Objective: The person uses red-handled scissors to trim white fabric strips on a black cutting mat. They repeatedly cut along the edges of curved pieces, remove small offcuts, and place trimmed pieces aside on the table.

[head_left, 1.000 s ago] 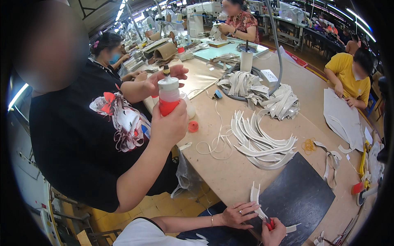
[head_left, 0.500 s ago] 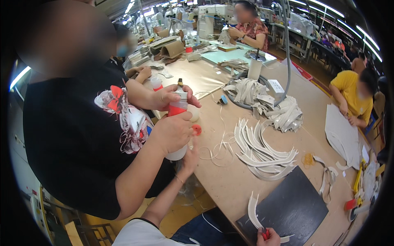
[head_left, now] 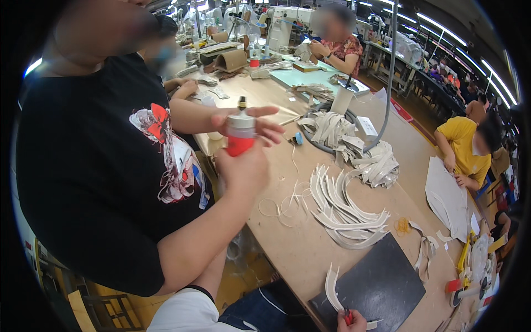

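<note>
One grip shows at the lower edge: the right grip (head_left: 352,322), clenched on a small red-handled tool (head_left: 347,316) beside a curved white strip (head_left: 331,288) at the edge of the black mat (head_left: 381,276) on the table (head_left: 298,249). The left grip is hidden behind a co-worker's forearm (head_left: 210,232), so its state cannot be told. That co-worker holds a red-and-white bottle (head_left: 240,135).

Co-worker's bottle (head_left: 240,134) raised higher; left hand gone behind co-worker's arm (head_left: 215,221)
</note>
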`<state>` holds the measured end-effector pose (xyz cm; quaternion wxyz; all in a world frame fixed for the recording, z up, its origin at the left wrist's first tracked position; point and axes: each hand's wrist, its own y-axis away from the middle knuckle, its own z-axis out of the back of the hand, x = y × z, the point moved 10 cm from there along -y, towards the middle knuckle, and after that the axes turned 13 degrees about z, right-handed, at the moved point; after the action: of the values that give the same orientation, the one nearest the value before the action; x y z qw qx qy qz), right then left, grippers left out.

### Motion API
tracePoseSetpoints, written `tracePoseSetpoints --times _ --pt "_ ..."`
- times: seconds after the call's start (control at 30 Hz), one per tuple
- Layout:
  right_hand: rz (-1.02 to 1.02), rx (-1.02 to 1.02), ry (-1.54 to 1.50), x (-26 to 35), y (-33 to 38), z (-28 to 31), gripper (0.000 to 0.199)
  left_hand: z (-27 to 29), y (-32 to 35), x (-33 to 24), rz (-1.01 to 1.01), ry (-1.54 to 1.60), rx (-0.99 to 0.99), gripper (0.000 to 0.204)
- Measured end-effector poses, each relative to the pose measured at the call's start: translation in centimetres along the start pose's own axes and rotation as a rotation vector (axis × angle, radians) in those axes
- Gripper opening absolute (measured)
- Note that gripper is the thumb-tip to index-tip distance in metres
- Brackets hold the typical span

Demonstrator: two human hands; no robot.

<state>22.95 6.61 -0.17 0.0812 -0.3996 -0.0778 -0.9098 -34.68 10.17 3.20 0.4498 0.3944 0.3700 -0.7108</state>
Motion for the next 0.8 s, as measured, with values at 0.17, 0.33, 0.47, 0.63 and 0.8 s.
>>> tracePoseSetpoints --times 0.17,0.33,0.47,0.63,0.8 --pt "0.025 -0.02 -0.145 -1.0 -0.4 -0.7 0.016 -2.4 9.4 -1.8 -0.115 0.008 0.111 0.05" --pt "0.048 0.038 -0.07 -2.3 -1.1 -1.2 0.02 -3.4 19.6 -1.2 -0.166 -0.03 0.26 0.05" --pt "0.037 0.012 0.026 -2.1 -0.6 -0.6 0.024 -2.7 25.2 -0.3 -0.202 -0.074 0.364 0.05" --pt "0.039 0.006 -0.064 -1.1 -0.7 -0.9 0.025 0.1 31.1 -1.1 -0.271 -0.079 0.497 0.05" --pt "0.047 -0.007 0.102 0.5 -0.6 -0.1 0.024 0.9 31.7 -1.4 -0.324 -0.131 0.418 0.067"
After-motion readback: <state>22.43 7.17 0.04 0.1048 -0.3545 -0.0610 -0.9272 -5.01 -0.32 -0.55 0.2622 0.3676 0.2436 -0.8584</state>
